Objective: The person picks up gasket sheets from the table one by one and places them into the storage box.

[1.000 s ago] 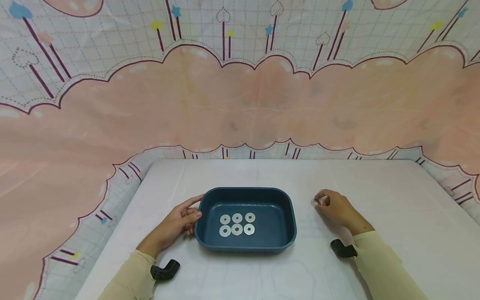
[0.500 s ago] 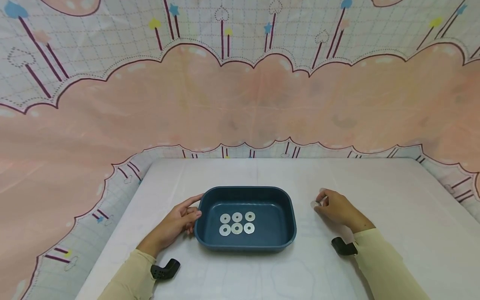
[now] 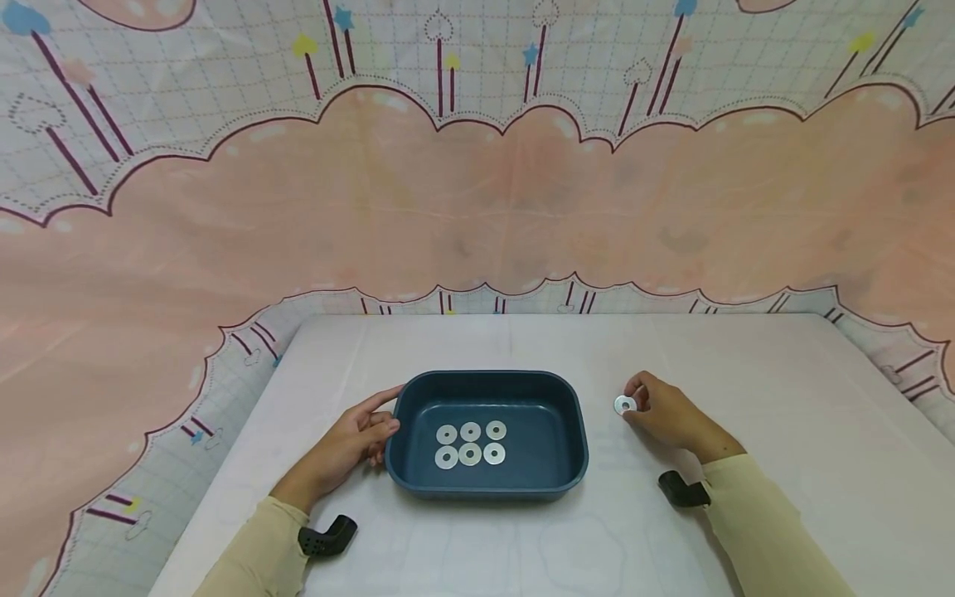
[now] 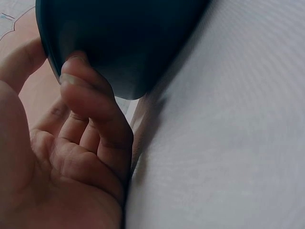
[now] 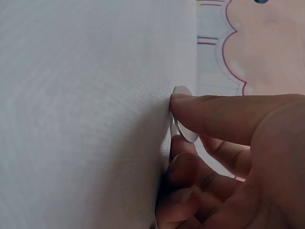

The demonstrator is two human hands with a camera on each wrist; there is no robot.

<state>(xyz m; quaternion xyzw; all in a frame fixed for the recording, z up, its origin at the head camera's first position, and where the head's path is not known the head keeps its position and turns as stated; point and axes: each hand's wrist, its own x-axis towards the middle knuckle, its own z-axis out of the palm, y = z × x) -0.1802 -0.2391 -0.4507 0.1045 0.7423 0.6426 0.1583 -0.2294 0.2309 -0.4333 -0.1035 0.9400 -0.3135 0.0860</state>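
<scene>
right hand (image 3: pixel 667 412) now tilts its pinched washer (image 3: pixel 625 405) face-up (earlier edge-on), ready for the tray (image 3: pixel 488 491); left hand (image 3: pixel 358 439) loosely braces it.

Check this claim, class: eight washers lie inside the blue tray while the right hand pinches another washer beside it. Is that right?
Not quite. The head view shows six washers in the blue tray, not eight. The right hand does pinch another washer beside it.

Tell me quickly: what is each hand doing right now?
Left hand: open, fingers resting against the blue tray.
Right hand: pinching a washer beside the tray.
</scene>
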